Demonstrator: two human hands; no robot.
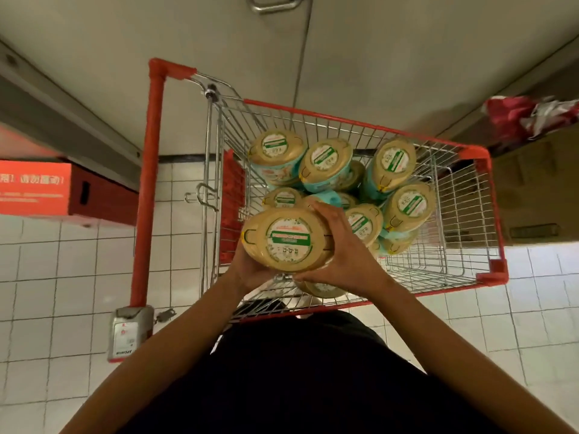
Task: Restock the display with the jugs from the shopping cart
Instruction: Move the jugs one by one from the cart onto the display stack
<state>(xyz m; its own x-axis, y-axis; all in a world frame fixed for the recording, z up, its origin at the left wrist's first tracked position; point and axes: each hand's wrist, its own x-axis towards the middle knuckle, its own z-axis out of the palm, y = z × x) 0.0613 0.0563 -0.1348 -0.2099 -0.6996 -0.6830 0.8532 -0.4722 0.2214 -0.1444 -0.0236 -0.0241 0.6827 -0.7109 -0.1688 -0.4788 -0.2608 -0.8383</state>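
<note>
Two grips shared one load in the head view: the left grip [247, 267] cupped the near underside of a tan-topped oval plastic jug [289, 241] bearing a round white-and-green label, while the right grip [340, 255] curled over its far right edge. Both were thus clasped on that jug, which hung just above the near left corner of the silver wire shopping cart [484, 158] with red plastic trim. Roughly nine more jugs [327, 161], teal-wrapped below their tan tops, lay heaped and tilted against each other in the basket, one directly beneath the held jug. No display showed, so the carry looked barely begun. The jug's shell appeared smooth and glossy, and it was probably heavy, so a slip from the palms seemed the main hazard, dropping it onto the hard white tiled floor [47, 277] or onto the pile. The heap looked unsteady too: with a neighbour gone, leaning jugs could roll against the thin wire grid. A swing to the left might knock the red cart handle [150, 183].
</note>
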